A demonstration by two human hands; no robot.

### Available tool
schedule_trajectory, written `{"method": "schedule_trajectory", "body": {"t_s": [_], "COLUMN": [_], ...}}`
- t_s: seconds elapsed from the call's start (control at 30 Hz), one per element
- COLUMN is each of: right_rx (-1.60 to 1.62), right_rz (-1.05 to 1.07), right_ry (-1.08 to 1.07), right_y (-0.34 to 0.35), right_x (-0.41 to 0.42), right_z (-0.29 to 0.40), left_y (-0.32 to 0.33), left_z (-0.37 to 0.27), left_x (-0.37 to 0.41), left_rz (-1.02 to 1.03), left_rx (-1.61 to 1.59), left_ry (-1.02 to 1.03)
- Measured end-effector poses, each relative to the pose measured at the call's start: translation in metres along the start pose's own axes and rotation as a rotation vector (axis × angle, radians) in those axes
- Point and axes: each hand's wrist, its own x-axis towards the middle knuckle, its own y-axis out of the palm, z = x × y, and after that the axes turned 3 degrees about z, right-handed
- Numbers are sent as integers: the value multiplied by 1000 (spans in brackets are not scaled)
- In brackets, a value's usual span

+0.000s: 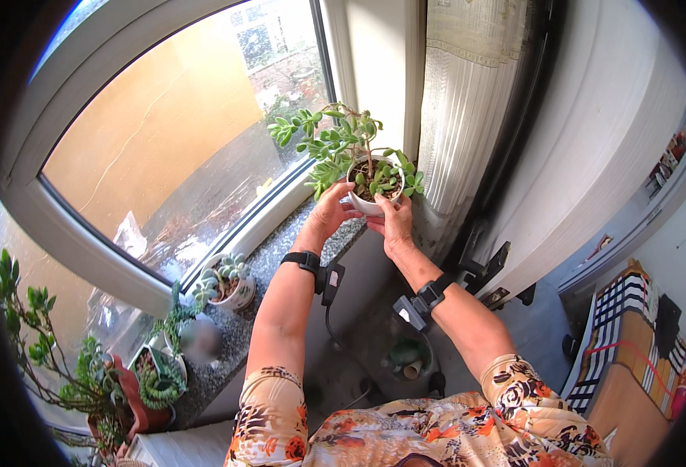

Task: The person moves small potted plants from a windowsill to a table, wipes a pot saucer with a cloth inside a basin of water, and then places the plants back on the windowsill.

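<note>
A white flowerpot (367,206) is between my two hands at the far end of the granite windowsill (287,233). Brown soil fills it, and a branching succulent plant (343,137) with thick green leaves leans out to the left. My left hand (330,215) grips the pot's left side, thumb near the rim. On the front right, my right hand (394,225) holds it with the thumb up at the rim. Whether the pot's base touches the sill cannot be made out.
Along the sill stand a white pot of pale succulents (235,298), a trailing succulent (162,382) and a reddish-brown pot (138,403). The window (162,134) borders the left. A pleated curtain (457,122) hangs right of the plant, near an open door (600,175). A green container (408,357) stands below.
</note>
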Motion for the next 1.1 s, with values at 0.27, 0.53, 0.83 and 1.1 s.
{"method": "schedule_trajectory", "body": {"t_s": [0.27,0.53,0.83,1.1], "right_rx": [203,91,-267,-401], "right_rz": [-32,-121,-178,-212], "right_ry": [-93,-19,100,95], "right_y": [5,11,23,14], "right_x": [33,63,77,96], "right_z": [-18,-47,-46,-54], "left_y": [-9,-42,-72,-80], "left_z": [-9,2,10,10], "left_x": [49,77,93,111], "left_rz": [105,84,104,218], "left_rx": [104,102,-21,155], "left_ry": [24,-111,-223,-162]}}
